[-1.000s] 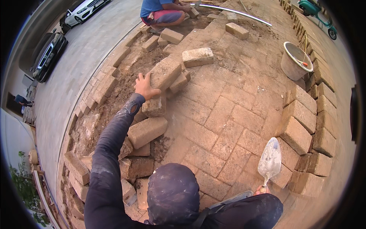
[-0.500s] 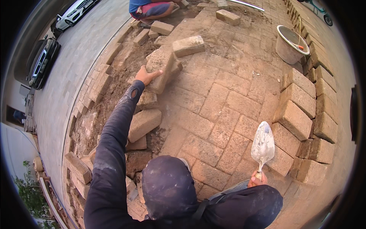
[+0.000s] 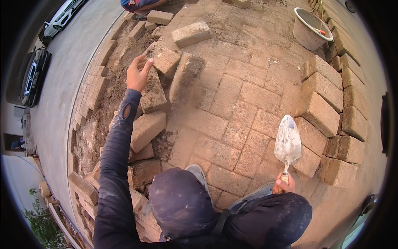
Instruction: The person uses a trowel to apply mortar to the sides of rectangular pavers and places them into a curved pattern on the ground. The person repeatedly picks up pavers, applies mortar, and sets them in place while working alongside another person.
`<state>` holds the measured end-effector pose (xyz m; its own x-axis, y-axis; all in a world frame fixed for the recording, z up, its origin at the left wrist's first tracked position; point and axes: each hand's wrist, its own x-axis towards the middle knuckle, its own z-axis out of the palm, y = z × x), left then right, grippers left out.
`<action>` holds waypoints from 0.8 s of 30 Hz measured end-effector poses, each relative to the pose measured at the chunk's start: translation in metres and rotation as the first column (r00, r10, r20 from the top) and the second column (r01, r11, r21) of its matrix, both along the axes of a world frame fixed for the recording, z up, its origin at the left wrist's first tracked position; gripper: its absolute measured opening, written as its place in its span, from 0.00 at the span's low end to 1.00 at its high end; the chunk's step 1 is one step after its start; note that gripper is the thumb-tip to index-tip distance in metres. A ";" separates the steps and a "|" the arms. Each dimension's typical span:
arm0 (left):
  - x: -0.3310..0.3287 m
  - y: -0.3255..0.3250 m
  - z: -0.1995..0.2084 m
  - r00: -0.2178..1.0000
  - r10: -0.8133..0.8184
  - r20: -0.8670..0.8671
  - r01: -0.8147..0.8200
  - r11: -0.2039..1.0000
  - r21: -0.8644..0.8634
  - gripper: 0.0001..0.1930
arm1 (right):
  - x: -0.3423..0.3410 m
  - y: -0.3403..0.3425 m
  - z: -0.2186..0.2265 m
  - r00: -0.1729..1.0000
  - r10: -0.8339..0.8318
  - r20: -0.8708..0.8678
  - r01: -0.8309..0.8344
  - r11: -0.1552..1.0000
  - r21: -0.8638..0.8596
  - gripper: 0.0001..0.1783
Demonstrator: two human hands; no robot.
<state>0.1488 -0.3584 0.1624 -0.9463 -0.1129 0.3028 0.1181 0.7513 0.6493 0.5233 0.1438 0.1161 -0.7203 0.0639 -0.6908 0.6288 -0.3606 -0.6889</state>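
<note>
My left hand (image 3: 139,74) reaches forward with its fingers apart and nothing in it. Just right of its fingertips lies a paving brick (image 3: 165,59); whether they touch I cannot tell. Another brick (image 3: 152,93) lies below that hand, beside the wrist. Farther right, a third brick (image 3: 186,78) rests on the paving, with a dusty haze along its right side. Down at the right, my right hand (image 3: 284,185) grips the wooden handle of a pointed trowel (image 3: 287,140). Its blade points forward, smeared with pale grey.
Laid paving (image 3: 224,147) fills the middle, with bare soil (image 3: 95,133) to the left. Stacked bricks (image 3: 319,110) line the right, near a bucket (image 3: 311,31). A loose brick (image 3: 191,34) lies ahead. Another person (image 3: 141,4) is at the top edge. Cars (image 3: 35,79) stand far left.
My left hand has let go of the brick it held, which now rests on the paving, and has drawn back left to other bricks. The trowel stays in my right hand.
</note>
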 end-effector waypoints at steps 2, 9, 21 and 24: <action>-0.009 0.015 -0.014 0.999 -0.031 0.025 0.029 0.997 0.068 0.28 | 0.006 0.007 0.000 1.000 -0.015 0.000 0.015 0.999 0.031 0.14; -0.014 0.075 -0.059 0.969 -0.225 0.102 0.225 0.974 0.006 0.24 | 0.014 0.009 0.003 0.997 -0.070 0.037 0.069 0.997 0.028 0.14; -0.116 0.178 -0.171 0.693 0.262 0.671 -0.069 0.952 -0.300 0.70 | 0.012 0.002 0.031 0.991 -0.062 0.116 0.056 0.997 0.052 0.12; -0.124 0.190 -0.172 0.660 0.361 0.658 -0.137 0.920 -0.368 0.67 | 0.023 0.003 0.023 0.997 -0.019 0.078 0.013 0.996 0.085 0.12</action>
<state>0.0252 -0.1679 -0.0098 -0.8331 -0.3994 -0.3826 -0.5040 0.8331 0.2278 0.5467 0.1472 0.1390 -0.6627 0.1354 -0.7366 0.6766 -0.3135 -0.6663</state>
